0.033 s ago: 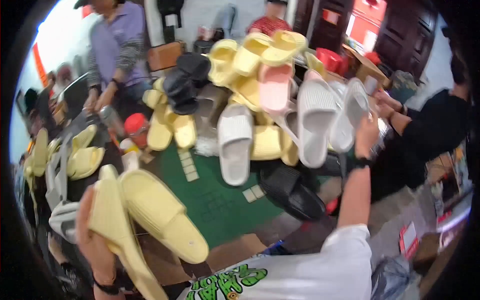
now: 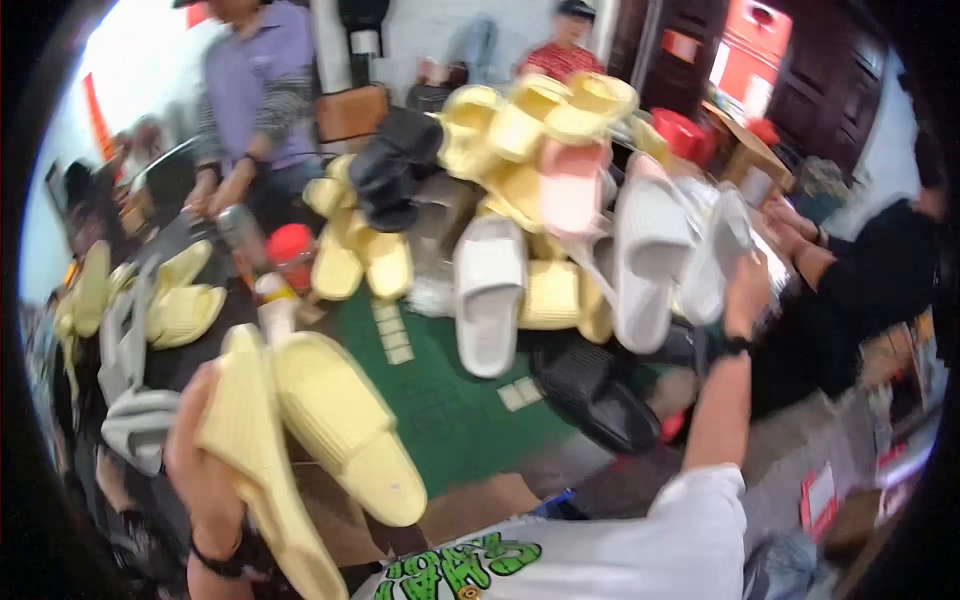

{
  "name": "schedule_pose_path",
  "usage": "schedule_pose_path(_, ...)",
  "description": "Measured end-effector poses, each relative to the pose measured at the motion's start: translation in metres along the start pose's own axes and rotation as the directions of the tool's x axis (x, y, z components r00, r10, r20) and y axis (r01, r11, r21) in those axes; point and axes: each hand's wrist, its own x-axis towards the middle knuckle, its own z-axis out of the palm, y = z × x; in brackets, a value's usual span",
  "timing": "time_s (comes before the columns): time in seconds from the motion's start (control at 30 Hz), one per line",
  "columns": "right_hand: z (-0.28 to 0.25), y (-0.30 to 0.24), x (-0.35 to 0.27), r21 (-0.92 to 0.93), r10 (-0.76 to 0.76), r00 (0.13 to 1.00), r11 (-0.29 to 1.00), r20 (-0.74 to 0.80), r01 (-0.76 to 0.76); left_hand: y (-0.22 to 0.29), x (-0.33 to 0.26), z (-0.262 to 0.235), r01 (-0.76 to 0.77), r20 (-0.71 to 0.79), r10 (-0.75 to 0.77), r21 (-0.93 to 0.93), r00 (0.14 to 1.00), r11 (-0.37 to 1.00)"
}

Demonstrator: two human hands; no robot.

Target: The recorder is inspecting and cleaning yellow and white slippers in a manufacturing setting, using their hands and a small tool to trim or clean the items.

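My left hand (image 2: 203, 450) is closed round a pale yellow slide slipper (image 2: 245, 410), tilted sole outward at the near left. A second yellow slipper (image 2: 345, 420) lies against it, showing its ribbed strap; whether my fingers grip that one too is hidden. Out to the right, my right hand (image 2: 747, 295) is closed on a pale grey slipper (image 2: 715, 260) at the edge of a tall slipper heap. Beside it in the heap stand another light grey slipper (image 2: 650, 235) and a pink one (image 2: 572, 185). A black slipper (image 2: 600, 395) lies below them.
Yellow slippers (image 2: 535, 115) top the heap, with black ones (image 2: 395, 170) to their left. Cream tiles (image 2: 393, 330) lie on a green mat (image 2: 440, 400). A red-lidded jar (image 2: 292, 250) stands behind. People stand or sit around the table, one in purple (image 2: 260, 80) at the far left.
The view has shifted slightly, so the heap sits further right in the picture. Both hands keep hold of their slippers.
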Motion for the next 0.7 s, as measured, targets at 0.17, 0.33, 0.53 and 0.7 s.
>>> schedule_pose_path(0.17, -0.004, 0.124, -0.001, -0.131, 0.025, 0.998, 0.991, 0.061, -0.016, -0.002, 0.010, 0.024, -0.293, 0.288, 0.246, 0.130, 0.925, 0.947)
schedule_pose_path(0.33, 0.034, 0.170, -0.010, -0.144, 0.088, 0.902, 0.989, 0.423, -0.029, 0.007, 0.010, 0.027, -0.286, 0.255, 0.260, 0.067, 0.931, 0.956)
schedule_pose_path(0.53, 0.047, 0.209, -0.012, -0.020, 0.002, 0.929, 1.000, 0.371, 0.006, -0.019, 0.007, 0.038, -0.335, 0.390, 0.241, 0.193, 0.889, 0.922)
schedule_pose_path(0.7, 0.025, 0.218, -0.001, 0.040, 0.048, 0.928, 0.997, 0.369, -0.067, -0.067, 0.003, 0.041, -0.424, 0.457, 0.229, 0.385, 0.859, 0.820)
